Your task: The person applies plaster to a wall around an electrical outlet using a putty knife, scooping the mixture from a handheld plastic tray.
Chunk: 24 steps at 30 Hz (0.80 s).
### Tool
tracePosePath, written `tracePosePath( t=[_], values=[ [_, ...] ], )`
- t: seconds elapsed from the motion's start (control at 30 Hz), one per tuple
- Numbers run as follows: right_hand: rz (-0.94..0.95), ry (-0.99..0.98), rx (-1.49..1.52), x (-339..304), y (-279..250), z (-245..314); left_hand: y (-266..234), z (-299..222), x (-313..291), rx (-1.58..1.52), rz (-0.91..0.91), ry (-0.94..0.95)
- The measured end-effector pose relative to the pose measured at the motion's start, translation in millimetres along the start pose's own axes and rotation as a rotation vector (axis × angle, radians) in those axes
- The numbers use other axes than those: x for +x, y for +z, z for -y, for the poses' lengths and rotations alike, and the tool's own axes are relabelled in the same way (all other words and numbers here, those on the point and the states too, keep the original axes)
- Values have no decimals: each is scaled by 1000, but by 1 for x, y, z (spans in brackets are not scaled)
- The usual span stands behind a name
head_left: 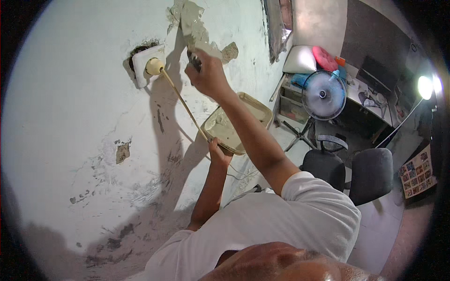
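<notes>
My right hand (209, 75) is raised to the white wall, its fingers closed round a putty knife (195, 62) that is mostly hidden by the hand. Just above it, a wet grey plaster patch (194, 23) spreads over the wall. Lower down, my left hand (219, 152) grips the near edge of a shallow beige rectangular tray (255, 99), tilted beside the wall. Grey wet plaster (225, 129) lies in the tray. My right forearm crosses over the tray and covers part of it.
A white socket box (142, 75) with a round cream plug (153, 66) and hanging cord juts from a broken wall hole. Bare chips (123, 152) mark the wall. Rightward stand a fan (323, 95), an office chair (371, 175), a desk with a monitor, and a lit lamp (425, 88).
</notes>
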State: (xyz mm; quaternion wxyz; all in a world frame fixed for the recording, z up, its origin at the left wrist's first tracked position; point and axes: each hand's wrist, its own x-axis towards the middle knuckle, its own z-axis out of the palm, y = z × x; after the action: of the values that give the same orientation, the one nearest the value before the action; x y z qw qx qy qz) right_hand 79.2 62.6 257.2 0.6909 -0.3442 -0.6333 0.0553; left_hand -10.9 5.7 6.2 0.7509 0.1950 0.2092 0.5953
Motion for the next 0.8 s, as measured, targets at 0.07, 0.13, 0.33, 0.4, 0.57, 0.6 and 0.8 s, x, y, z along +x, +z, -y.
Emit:
tracePosePath(
  t=[0.07, 0.13, 0.33, 0.4, 0.57, 0.6, 0.8],
  values=[
    [61, 91, 28, -20, -6, 15, -5, -3, 0, -35, -20, -34],
    [77, 118, 37, -29, -22, 26, -2, -6, -1, -35, -44, -15],
    [89, 146, 194, -16, -60, 8, 5, -7, -5, -43, 131, -57],
    [166, 195, 317, -6, -82, 4, 9, -5, -7, -41, 100, -22],
    [212, 345, 546, 8, -134, -27, -3, -3, 1, -49, 9, -13],
    [224, 400, 571, 12, -147, -37, 1, -3, -1, -102, 45, -40],
    [298, 491, 594, 49, -175, -102, -4, 7, 5, -155, 120, 16]
  ],
)
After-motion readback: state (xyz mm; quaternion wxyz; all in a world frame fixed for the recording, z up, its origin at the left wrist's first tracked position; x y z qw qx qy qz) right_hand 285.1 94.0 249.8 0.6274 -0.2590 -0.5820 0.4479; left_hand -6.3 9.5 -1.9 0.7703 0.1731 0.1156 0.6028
